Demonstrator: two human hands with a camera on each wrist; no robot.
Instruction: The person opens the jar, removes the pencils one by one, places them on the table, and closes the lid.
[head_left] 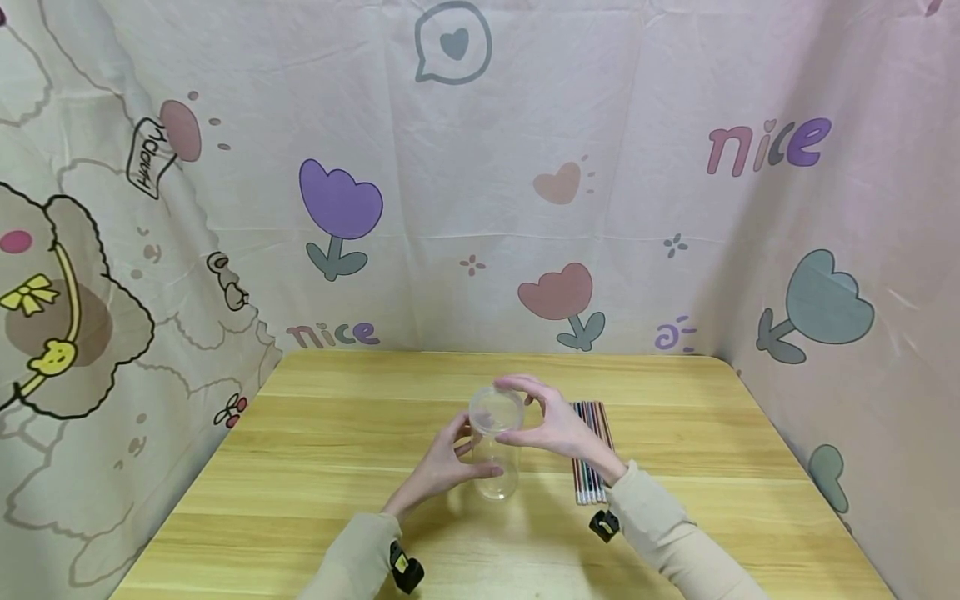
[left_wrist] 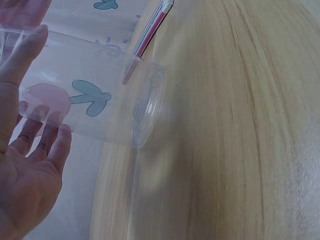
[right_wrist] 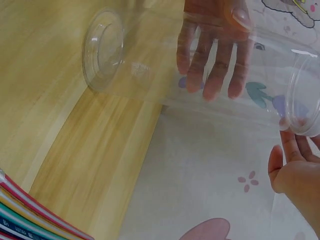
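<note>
A clear plastic jar (head_left: 497, 485), upright in the head view, stands in front of the person near the middle of the table. My left hand (head_left: 438, 467) grips its body, thumb on the near side and fingers behind, seen through the plastic in the right wrist view. Over the top, my right hand (head_left: 557, 427) holds the rim of the round clear lid (head_left: 495, 410) between thumb and fingers. The jar's base (left_wrist: 150, 107) shows close over the wood in the left wrist view. Nothing is visible inside the jar.
A row of striped pencils (head_left: 589, 467) lies on the wooden table (head_left: 300, 467), just right of the jar and partly behind the right forearm. A patterned cloth (head_left: 465, 167) hangs behind the table and along both sides.
</note>
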